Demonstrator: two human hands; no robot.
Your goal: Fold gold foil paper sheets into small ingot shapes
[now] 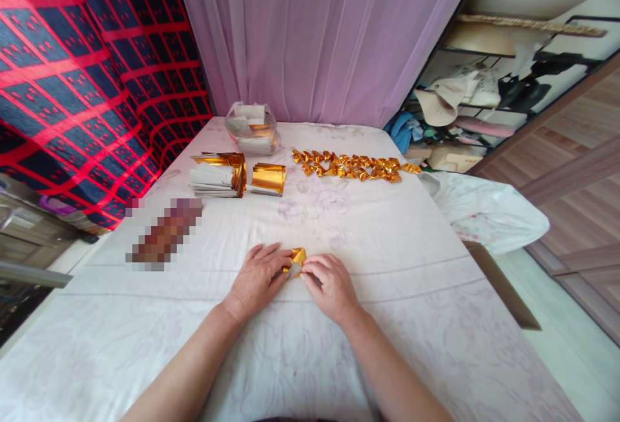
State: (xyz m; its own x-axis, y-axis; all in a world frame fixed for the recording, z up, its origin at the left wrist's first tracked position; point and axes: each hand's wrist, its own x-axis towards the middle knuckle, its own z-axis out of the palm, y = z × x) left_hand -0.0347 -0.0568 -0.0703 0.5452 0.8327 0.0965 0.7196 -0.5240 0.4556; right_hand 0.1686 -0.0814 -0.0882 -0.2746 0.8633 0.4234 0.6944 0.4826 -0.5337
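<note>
A small piece of gold foil paper (297, 258), partly folded with its pale grey back showing, lies at the table's middle between my hands. My left hand (261, 276) grips its left side with thumb and forefinger, the other fingers stretched over the cloth. From the right, my right hand (330, 282) pinches the near right corner of the paper between thumb and fingertips. My fingers hide part of the folds. Farther off lie a large stack of gold foil paper (213, 179), a smaller stack (269, 178) and two rows of folded gold foil pieces (349, 167).
A clear plastic bag (250, 128) with more foil paper stands at the table's far edge. A blurred-out patch (167, 231) covers something on the left. A white plastic bag (489, 209) hangs beside the right edge, near a crowded shelf (484, 102). Purple curtains (320, 34) close off the back.
</note>
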